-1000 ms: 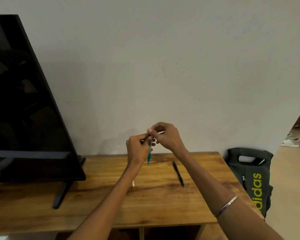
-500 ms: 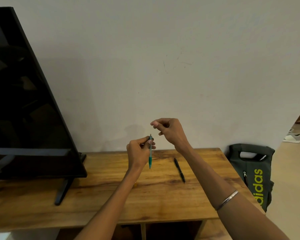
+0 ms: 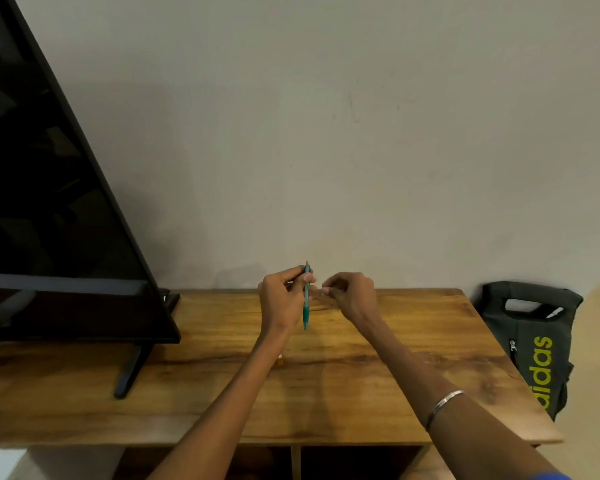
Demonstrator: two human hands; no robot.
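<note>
- The left hand (image 3: 280,299) pinches a teal pen (image 3: 306,306) between thumb and curled fingers. The pen stands nearly upright above the counter (image 3: 413,344), with its tip pointing down.
- The right hand (image 3: 352,294) hovers just right of the pen and does not touch it. Its fingers are curled in, thumb against forefinger, and I cannot tell whether they hold anything.
- The counter's back edge meets the wall just beyond both hands.
- The counter's front edge runs under both forearms, with a dark opening below it.
- The right edge of the counter lies well to the right of the right hand, and a wide stretch of wood shows between them.
- A television (image 3: 49,220) stands to the left of the left hand. Its lower corner overhangs the counter and its stand foot (image 3: 129,372) reaches toward the front edge. Wood shows between the foot and the left forearm.
- A small orange-and-white item (image 3: 281,360) lies on the counter, just beside the left forearm.
- A dark bag (image 3: 534,327) sits on the floor past the right edge. Yellow-green letters running up it read "adidas".
- A metal bangle (image 3: 444,403) circles the right forearm.
</note>
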